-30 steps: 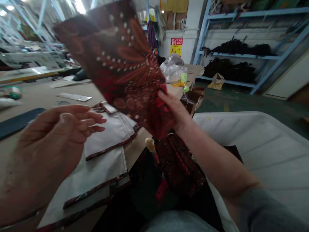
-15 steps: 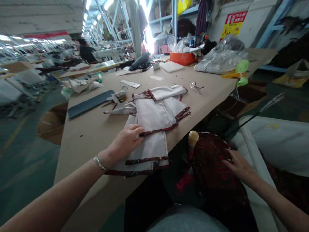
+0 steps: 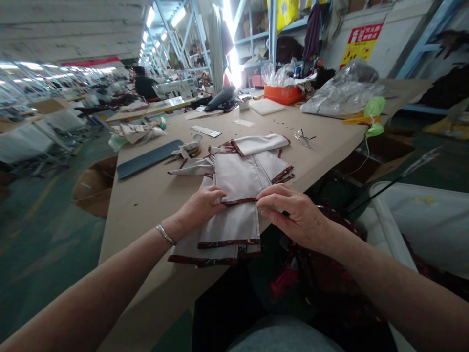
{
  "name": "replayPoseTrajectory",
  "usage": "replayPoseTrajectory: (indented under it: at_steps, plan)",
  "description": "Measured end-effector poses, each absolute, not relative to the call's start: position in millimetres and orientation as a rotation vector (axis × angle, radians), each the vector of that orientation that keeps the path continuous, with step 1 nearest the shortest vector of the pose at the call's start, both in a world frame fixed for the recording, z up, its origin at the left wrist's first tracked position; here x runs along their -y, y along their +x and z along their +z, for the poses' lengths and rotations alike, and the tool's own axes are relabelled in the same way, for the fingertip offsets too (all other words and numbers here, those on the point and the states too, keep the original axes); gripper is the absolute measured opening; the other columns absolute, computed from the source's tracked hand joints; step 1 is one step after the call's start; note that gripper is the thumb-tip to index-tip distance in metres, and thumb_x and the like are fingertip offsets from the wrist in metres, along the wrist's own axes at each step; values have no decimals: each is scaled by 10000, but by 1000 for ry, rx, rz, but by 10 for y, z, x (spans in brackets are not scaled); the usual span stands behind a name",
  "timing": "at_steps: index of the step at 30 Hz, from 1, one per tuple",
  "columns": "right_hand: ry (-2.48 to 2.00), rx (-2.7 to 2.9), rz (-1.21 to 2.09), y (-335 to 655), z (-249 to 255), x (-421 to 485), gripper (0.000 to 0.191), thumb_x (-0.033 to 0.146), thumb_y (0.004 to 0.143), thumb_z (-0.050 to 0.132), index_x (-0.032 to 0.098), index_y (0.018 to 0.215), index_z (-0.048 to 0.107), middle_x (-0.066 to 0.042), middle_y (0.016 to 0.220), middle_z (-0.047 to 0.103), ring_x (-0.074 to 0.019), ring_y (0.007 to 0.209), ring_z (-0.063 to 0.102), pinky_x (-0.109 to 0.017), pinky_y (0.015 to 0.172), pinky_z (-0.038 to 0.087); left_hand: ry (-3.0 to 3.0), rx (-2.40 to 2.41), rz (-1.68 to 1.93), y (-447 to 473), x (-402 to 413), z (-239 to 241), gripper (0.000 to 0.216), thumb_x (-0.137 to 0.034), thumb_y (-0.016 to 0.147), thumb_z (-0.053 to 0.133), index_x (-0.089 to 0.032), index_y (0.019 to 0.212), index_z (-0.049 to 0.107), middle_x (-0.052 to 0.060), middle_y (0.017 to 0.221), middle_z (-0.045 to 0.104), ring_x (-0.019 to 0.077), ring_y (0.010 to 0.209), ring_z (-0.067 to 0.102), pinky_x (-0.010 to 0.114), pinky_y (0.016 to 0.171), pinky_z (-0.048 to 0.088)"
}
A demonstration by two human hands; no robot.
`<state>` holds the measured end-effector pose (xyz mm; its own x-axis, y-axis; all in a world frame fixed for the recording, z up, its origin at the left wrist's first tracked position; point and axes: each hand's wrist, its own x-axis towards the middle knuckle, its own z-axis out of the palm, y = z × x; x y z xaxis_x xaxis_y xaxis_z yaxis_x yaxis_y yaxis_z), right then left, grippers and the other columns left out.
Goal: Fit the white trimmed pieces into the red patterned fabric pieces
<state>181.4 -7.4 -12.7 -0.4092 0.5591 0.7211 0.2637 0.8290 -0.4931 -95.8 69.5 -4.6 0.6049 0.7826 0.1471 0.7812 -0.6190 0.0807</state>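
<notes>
Left hand [image 3: 200,208] and right hand [image 3: 293,215] pinching red-trimmed edge of top white fabric piece [image 3: 238,178], stacked at near bench [image 3: 146,195] edge. Soft, light, probably slippery lining. Best gripped along stitched trim

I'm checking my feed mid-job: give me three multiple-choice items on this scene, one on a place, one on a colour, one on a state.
1. Where does the long dark blue strip lie?
A. left of the fabric stack
B. in the white bin
C. on the floor

2. What colour is the trim on the stacked white fabric pieces?
A. green
B. dark red
C. yellow

3. What are the two hands doing?
A. both raised in the air
B. both on the stack's top piece
C. one holds scissors

Answers: 1 A, it rests on the brown table to the stack's left. 2 B, the edges show dark red binding. 3 B, left hand and right hand both rest their fingers at its near edge.
</notes>
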Motion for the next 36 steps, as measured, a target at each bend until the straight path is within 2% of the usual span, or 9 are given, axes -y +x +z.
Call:
replayPoseTrajectory:
  at_steps: [7, 10, 13, 17, 21, 26, 29, 33, 36]
  plan:
    - [-696, 2133, 420, 1587, -238, -143, 172, 210, 951, 483, 169, 934, 650, -62, 959, 666, -182, 932, 585, -329, 854, 482, 2909, -1425, 135, -906, -682, -77, 239, -136, 871, 446, -149, 879, 684, 82, 898, 678, 204, 847, 625, 309, 787, 489]
    - [-891, 2268, 245, 1390, -186, -282, 172, 209, 925, 525, 155, 1041, 641, -87, 1043, 646, -229, 1006, 551, -373, 905, 463, 2916, -1611, 138, -789, -664, -3, 209, -104, 824, 460, -160, 798, 660, 67, 820, 657, 198, 775, 616, 292, 695, 460]
    - [-1084, 2327, 44, 1159, -98, -430, 316, 271, 879, 590, 144, 1168, 581, -111, 1135, 613, -280, 1065, 523, -422, 924, 456, 2931, -1687, 414, -643, -577, 143, 154, -107, 806, 475, -173, 777, 610, 54, 815, 630, 191, 756, 592, 290, 668, 433]
    - [-1261, 2366, -120, 1134, -6, -602, 187, 193, 882, 500, 163, 1027, 614, -113, 1063, 633, -283, 997, 574, -391, 816, 493, 2932, -1692, 673, -542, -355, 314, 124, -104, 787, 480, -191, 723, 541, 32, 772, 588, 183, 736, 553, 293, 665, 411]
    - [-1558, 2245, -126, 1483, 50, -603, 243, 95, 843, 426, 153, 976, 621, -141, 966, 669, -282, 847, 648, -363, 680, 495, 2898, -1703, 729, -617, -193, 264, 95, -140, 807, 480, -191, 748, 534, 34, 798, 569, 185, 750, 549, 302, 674, 410]
    - [-1301, 2062, -5, 1793, -44, -142, 296, 83, 796, 449, 167, 1051, 573, -105, 985, 680, -250, 920, 640, -348, 804, 488, 2270, -1646, 1115, -510, -110, 19, 59, -191, 783, 511, -191, 790, 570, 0, 700, 565, 141, 606, 522, 262, 559, 412]
    - [-1217, 2022, 17, 1857, -299, 246, 220, 59, 787, 439, 179, 908, 578, -79, 843, 655, -230, 810, 618, -326, 735, 480, 1512, -1262, 1469, -192, 66, -16, 118, -286, 762, 606, -197, 825, 562, -24, 686, 571, 122, 562, 540, 216, 464, 449]
    - [-1234, 1860, 594, 1971, -776, 639, 198, 142, 864, 440, 202, 785, 611, -35, 725, 628, -200, 682, 595, -297, 627, 465, 871, -907, 1322, 257, 410, -100, 323, -366, 687, 771, -196, 830, 536, -23, 713, 617, 130, 610, 612, 221, 499, 534]
    - [-1026, 1120, 1278, 2060, -1039, 825, 139, 348, 857, 589, 232, 841, 664, -12, 801, 678, -178, 714, 635, -279, 672, 526, 713, -890, 1087, 447, 620, -378, 388, -391, 643, 815, -181, 818, 540, -14, 649, 602, 117, 530, 577, 184, 423, 483]
